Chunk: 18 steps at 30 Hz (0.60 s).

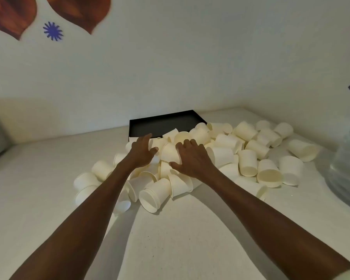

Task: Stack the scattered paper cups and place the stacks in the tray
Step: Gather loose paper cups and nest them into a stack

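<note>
Two hands reach into a big pile of paper cups on the white table.

The left hand (142, 151) and the right hand (191, 158) sit over the middle of the paper cups (249, 150), just in front of the black tray (150, 126). Both hands have loose, spread fingers. The right hand touches one cup (169, 153) with its bottom up. Most cups lie on their sides, pointing every which way. The pile spreads from the tray's front edge out to its right, where a clear jug (346, 168) stands.

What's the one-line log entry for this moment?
phase: reaching | left hand: open over cups | right hand: on upside-down cup | tray: holds no stacks
</note>
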Each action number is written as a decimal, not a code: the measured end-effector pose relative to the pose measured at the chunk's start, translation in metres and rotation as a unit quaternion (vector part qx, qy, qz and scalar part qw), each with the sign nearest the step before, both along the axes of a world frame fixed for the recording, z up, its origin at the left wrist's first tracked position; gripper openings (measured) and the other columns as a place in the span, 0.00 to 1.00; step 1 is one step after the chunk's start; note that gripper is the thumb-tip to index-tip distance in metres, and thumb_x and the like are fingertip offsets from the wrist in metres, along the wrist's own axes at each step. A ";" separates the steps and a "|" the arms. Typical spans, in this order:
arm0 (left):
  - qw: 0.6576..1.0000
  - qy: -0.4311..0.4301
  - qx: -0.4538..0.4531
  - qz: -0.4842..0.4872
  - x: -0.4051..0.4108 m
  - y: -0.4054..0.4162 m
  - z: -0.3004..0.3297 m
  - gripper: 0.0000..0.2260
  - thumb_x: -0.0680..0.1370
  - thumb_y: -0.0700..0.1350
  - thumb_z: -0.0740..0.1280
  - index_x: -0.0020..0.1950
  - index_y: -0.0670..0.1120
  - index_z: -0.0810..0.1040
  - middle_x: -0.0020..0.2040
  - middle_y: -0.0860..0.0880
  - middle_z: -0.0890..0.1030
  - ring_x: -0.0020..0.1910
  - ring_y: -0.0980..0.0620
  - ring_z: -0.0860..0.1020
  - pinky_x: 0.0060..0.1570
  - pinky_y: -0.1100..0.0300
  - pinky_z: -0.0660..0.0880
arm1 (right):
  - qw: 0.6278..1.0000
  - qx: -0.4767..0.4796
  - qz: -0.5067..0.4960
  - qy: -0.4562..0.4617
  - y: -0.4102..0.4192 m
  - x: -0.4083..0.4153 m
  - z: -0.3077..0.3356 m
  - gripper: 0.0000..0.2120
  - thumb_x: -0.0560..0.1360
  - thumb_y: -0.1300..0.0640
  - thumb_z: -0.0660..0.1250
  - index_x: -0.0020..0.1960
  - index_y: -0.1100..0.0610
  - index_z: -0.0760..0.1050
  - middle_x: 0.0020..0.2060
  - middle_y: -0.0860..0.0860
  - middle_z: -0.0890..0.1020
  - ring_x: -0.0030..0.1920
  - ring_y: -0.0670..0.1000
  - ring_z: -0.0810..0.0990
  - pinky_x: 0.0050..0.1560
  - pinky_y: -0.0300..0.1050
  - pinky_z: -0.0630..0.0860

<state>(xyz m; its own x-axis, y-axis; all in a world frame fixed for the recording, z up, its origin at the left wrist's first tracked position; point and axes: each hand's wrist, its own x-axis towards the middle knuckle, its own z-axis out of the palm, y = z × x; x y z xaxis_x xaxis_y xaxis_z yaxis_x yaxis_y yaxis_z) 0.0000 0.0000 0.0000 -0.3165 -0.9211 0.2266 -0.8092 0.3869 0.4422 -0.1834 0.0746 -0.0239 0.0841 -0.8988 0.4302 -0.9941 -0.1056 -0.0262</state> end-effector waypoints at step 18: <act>0.993 0.113 -0.020 0.025 0.007 -0.025 0.011 0.11 0.76 0.52 0.69 0.47 0.44 0.81 0.49 0.46 0.82 0.43 0.51 0.76 0.46 0.55 0.75 | 0.989 -0.008 0.015 -0.144 -0.008 0.006 -0.006 0.29 0.71 0.41 0.70 0.65 0.56 0.69 0.61 0.54 0.74 0.54 0.53 0.78 0.56 0.47 0.76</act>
<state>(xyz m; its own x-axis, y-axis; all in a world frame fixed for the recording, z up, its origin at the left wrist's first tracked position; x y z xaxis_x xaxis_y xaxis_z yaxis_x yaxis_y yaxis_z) 0.0074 -0.0252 0.0110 -0.2069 -0.9233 0.3236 -0.7096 0.3693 0.6000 -0.1778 0.0664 -0.0304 -0.0178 -0.8906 0.4544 -0.9422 -0.1371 -0.3056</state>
